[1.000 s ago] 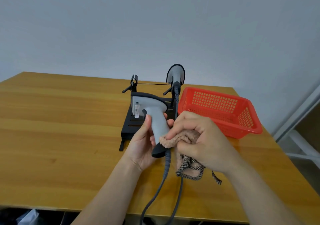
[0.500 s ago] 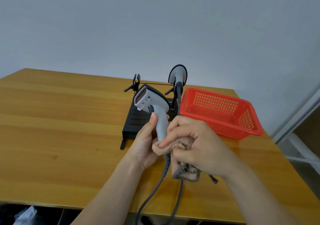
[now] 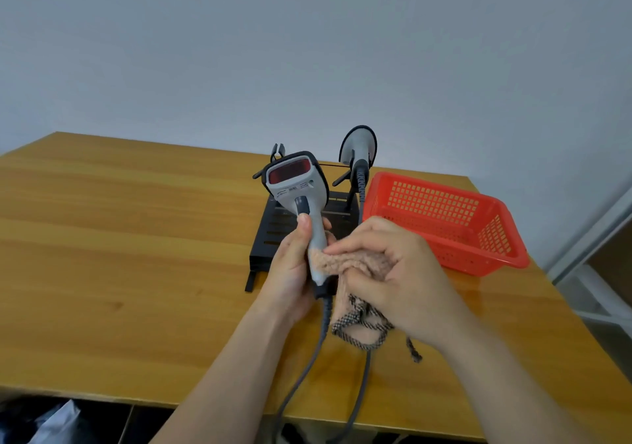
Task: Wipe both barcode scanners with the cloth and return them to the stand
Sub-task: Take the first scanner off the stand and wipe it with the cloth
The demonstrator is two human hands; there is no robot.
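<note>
My left hand (image 3: 289, 272) grips the handle of a grey barcode scanner (image 3: 297, 190), held upright above the table with its red window facing me. My right hand (image 3: 393, 272) holds a fluffy tan cloth (image 3: 345, 264) with checked trim and presses it against the lower part of that handle. A second grey scanner (image 3: 357, 147) sits on the right holder of the black stand (image 3: 273, 235) behind my hands. The stand's left holder (image 3: 278, 151) holds nothing. Grey cables (image 3: 307, 365) run from both scanners over the table's front edge.
A red plastic basket (image 3: 492, 238) sits right of the stand near the table's right edge. The wooden table (image 3: 119, 255) stretches wide to the left. A white frame (image 3: 595, 272) stands off the table's right side, and a plain wall lies behind.
The scanner in my left hand has turned so its red window now faces me, and it stands more upright. My right hand has kept the cloth rubbing on the handle.
</note>
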